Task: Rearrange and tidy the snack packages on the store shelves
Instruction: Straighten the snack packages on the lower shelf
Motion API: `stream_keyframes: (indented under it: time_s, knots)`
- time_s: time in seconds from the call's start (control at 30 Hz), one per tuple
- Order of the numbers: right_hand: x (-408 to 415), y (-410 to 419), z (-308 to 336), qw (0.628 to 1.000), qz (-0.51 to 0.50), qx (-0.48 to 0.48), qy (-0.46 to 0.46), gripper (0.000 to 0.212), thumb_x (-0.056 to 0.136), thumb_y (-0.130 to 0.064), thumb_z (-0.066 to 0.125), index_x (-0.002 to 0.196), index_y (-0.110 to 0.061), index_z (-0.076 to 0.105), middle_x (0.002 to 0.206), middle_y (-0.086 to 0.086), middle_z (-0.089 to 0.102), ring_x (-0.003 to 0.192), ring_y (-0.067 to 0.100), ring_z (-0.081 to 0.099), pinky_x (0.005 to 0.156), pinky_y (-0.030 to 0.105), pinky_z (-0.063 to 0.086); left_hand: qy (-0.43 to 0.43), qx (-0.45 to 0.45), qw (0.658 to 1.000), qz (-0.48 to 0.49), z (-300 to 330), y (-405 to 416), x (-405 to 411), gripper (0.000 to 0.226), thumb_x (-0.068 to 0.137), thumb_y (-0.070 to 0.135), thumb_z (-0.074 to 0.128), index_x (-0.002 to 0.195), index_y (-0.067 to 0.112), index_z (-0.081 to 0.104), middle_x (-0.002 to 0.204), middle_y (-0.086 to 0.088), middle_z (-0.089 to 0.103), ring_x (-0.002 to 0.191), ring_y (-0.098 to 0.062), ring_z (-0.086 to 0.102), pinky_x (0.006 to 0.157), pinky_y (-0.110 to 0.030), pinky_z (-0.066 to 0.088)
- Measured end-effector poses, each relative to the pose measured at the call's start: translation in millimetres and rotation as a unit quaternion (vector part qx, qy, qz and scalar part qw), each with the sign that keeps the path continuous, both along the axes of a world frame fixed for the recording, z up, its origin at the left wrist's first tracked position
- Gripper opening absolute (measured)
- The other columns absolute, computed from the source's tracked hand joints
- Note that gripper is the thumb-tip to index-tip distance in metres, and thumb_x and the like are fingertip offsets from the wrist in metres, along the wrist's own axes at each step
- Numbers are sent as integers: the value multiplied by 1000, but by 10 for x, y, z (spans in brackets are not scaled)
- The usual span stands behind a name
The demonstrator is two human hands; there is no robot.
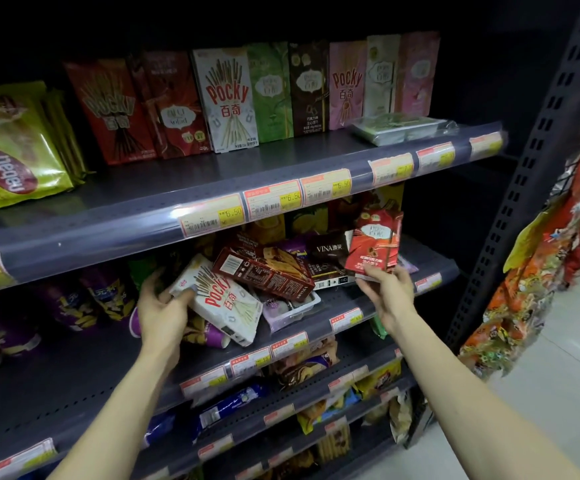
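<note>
- Right now red snack box (374, 241) is upright above the middle shelf (433, 268), right end; right hand (387, 293) pinches its bottom edge, fingers curled under, thumb on the front.
- Handling guess: thin card box, light, stiff on the faces, corners crush easily, stick biscuits inside likely snap. Better taken across the narrow sides than by one end, since it can tip from a bottom pinch.
- White Pocky box (220, 298) lies tilted in the pile on the same shelf; left hand (164, 308) grips its upper-left end, fingers wrapped round the edge. Glossy card, probably a bit slippery.
- Dark brown box (264, 274) rests slanted on top of the white one, touching it. It may slide if the white box is pulled out first.
- Black VINA box (330, 259) just behind the red box, partly hidden.
- Purple tray pack (290, 306) under the pile, soft film, likely dents.
- Upper shelf (247, 164) holds a row of upright Pocky boxes (229, 98), looks like the target row; flat green pack (399, 128) lies at its right end.
- Hanging snack bags (541, 271) far right, well apart.
</note>
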State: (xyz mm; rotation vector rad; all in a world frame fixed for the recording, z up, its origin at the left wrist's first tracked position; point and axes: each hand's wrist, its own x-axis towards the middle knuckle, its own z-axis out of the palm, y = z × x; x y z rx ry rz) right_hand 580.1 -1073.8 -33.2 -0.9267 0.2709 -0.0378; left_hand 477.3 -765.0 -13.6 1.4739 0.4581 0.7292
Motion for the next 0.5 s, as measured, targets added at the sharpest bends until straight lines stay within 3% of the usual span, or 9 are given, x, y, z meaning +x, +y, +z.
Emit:
stream_keyframes:
  time_s: [0.13, 0.33, 0.5]
  knots:
    - [-112, 83, -54, 999, 34, 5, -22, 39, 81, 3, 68, 111, -12, 47, 106, 8, 68, 87, 18, 72, 79, 32, 60, -30, -14, 999, 25, 95, 86, -97, 55, 86, 4, 64, 135, 20, 45, 96, 7, 67, 73, 2, 67, 53, -11, 49]
    - [-332, 215, -106, 990, 134, -44, -23, 46, 78, 10, 69, 110, -16, 47, 112, 17, 65, 93, 29, 69, 72, 31, 60, -73, -35, 997, 1, 158, 141, -277, 47, 90, 5, 62, 131, 21, 44, 95, 6, 73, 83, -7, 71, 68, -29, 56]
    - [-526, 347, -136, 971, 229, -61, -22, 58, 76, 14, 67, 123, -13, 44, 120, 18, 62, 101, 30, 67, 73, 33, 60, -76, -25, 997, -18, 126, 211, -422, 34, 92, 12, 62, 122, 16, 46, 93, 7, 74, 78, -6, 71, 52, -20, 54]
